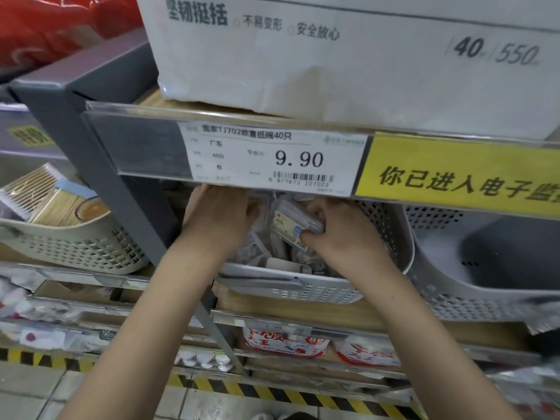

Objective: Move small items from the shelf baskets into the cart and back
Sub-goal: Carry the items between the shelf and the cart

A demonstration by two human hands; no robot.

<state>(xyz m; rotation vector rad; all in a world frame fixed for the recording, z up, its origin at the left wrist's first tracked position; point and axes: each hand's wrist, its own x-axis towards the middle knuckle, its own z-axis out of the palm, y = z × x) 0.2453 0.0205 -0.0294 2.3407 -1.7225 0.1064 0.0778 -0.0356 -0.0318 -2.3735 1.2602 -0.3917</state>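
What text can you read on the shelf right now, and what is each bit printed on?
"坚韧挺括", "不易变形", "安全放心", "40", "550": white package on the upper shelf.
"9.90", "40只", "广东", barcode "6 977672 227023": price tag.
"你已进入电子监": yellow strip, cut off at the frame edge.
Label on the clear packet held by the right hand: too small.
Red packets below: blurred.

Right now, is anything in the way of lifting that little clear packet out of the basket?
The right hand already grips the clear packet. The shelf edge with its price tag hangs directly overhead, so it must come forward, not up.
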